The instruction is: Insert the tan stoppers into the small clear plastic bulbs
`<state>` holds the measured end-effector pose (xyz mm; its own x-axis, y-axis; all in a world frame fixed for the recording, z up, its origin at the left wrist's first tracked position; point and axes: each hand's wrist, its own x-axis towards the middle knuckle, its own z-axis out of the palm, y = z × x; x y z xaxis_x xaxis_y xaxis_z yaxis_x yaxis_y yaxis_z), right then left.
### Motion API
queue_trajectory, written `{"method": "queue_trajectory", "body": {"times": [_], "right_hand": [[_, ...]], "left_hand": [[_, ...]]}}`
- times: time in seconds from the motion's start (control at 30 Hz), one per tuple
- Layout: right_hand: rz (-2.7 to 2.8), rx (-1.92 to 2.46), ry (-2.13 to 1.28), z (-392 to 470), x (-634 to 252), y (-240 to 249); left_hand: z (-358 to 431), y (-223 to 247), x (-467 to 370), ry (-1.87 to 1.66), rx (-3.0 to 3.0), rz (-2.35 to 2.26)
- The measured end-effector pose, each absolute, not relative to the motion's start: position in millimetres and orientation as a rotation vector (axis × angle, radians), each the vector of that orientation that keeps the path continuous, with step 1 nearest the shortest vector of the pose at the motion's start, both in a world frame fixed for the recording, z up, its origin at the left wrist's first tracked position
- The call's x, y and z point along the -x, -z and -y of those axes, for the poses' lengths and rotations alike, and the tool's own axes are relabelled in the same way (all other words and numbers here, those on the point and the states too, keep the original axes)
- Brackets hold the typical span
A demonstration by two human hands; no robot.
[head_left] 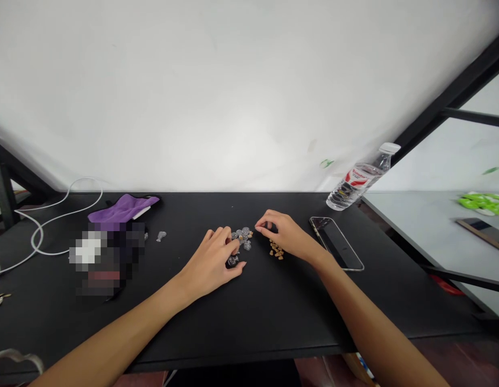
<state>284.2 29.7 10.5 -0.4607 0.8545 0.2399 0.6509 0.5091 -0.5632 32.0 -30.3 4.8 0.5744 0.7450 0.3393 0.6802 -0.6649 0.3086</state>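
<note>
A small pile of clear little bottles (pixel 245 232), some with tan corks among them, lies on the black table. My left hand (pixel 212 258) rests over the left side of this pile, thumb apart from the curled fingers. One clear little bottle (pixel 232 260) lies in the gap between that thumb and the fingers, and I cannot see it gripped. Just right of the pile is my right hand (pixel 279 231), thumb and finger pinched together; whatever is between the tips is too small to make out. Below its palm sits a heap of small tan corks (pixel 276 250), partly covered by the hand.
Right of my right hand lies a phone (pixel 336 243), with a water bottle (pixel 360 180) behind it. At left are a purple cloth (pixel 122 208), a white cable (pixel 37 236) and a lone clear piece (pixel 161 235). A white wall (pixel 233 107) rises behind the table (pixel 273 317).
</note>
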Motion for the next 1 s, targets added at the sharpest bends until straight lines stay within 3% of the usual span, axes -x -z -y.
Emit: {"method": "queue_trajectory", "body": {"times": [0.37,0.53,1.0], "right_hand": [[2.291,1.258,-0.662,-29.5,-305.1,-21.0],[2.29,1.238,-0.845,-26.2,-313.1,-22.0],[2.299,1.245,-0.902,-28.2,-315.5,-18.2]], "left_hand": [[28.3,-4.5,-28.2,-0.708,-2.613,-1.087],[31.5,-8.8,-29.3,-0.88,-2.509,-1.033],[30.2,1.2,-33.0,-1.186,-2.309,-0.917]]}}
